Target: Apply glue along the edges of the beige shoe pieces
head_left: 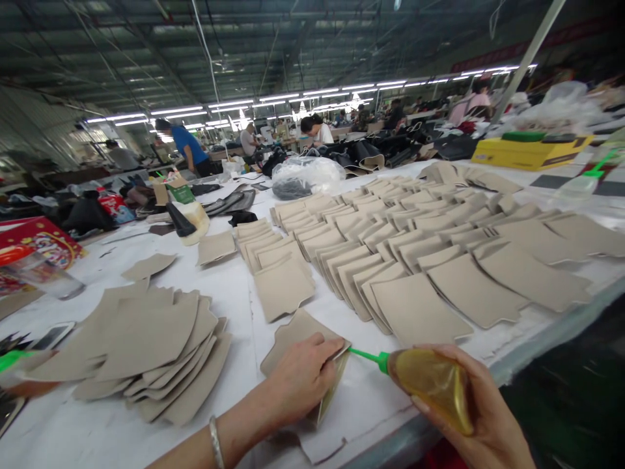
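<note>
My left hand [305, 374], with a bracelet at the wrist, grips a beige piece [288, 339] near the table's front edge, fingers pressed on its right corner. In my right hand [469, 391] is a squeeze bottle [432, 384] of amber liquid, lying tilted. The bottle's thin green nozzle points left, and its tip is at the edge of the beige piece. Left of my left hand lies a loose pile of beige pieces [151, 332]. Beyond my hands, rows of overlapping beige pieces [420, 306] cover much of the white table.
A yellow box [530, 153] stands at the back right, near another green-nozzled bottle [581, 185]. A clear plastic bag [307, 176] lies at the back. At the left are a clear cup with an orange lid [43, 273] and a phone [53, 335]. People work in the background.
</note>
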The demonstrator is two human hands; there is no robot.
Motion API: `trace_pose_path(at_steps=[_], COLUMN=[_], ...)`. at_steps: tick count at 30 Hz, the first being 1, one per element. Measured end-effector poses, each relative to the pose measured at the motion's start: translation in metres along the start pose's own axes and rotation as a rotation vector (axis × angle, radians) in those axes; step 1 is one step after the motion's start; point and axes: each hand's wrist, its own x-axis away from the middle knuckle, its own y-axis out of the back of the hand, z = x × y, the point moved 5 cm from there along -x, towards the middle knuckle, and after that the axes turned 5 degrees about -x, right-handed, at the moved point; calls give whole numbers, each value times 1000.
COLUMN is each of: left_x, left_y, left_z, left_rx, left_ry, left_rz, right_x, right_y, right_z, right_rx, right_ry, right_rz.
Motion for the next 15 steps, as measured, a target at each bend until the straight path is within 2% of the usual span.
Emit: trace_pose_path(at_steps=[3, 9, 15], left_x=[-1, -2, -2], left_y=[0, -1, 0], left_z=[1, 0, 1], left_rx=[10, 28, 24], left_ry=[-1, 0, -8], left_rz=[-8, -16, -13], right_x=[3, -1, 9], right_y=[-4, 0, 0], right_z=[8, 10, 11], right_rx=[-22, 22, 8], right_ry=[52, 25, 57], right_rz=[64, 36, 57])
